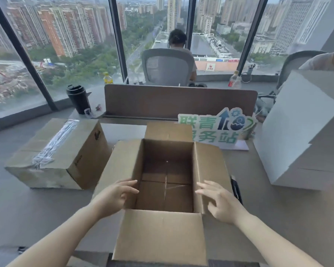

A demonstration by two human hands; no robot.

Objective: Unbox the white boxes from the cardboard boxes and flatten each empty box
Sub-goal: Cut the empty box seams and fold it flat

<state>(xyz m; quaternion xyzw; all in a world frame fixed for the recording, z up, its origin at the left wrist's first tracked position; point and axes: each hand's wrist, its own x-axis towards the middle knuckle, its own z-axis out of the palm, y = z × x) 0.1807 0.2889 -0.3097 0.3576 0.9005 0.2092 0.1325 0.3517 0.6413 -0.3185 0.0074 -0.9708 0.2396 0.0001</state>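
Our left hand (115,195) and right hand (219,202), fingers loose and gripping nothing, flank the emptied cardboard box (167,178), apparently positioned to collapse it.

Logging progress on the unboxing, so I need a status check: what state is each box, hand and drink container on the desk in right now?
Open cardboard box: flaps open, empty, not flattened.
Taped cardboard box: sealed.
White boxes: closed, stacked.
Left hand: open, at the left flap.
Right hand: open, at the right flap.
Black tumbler: upright, lidded.
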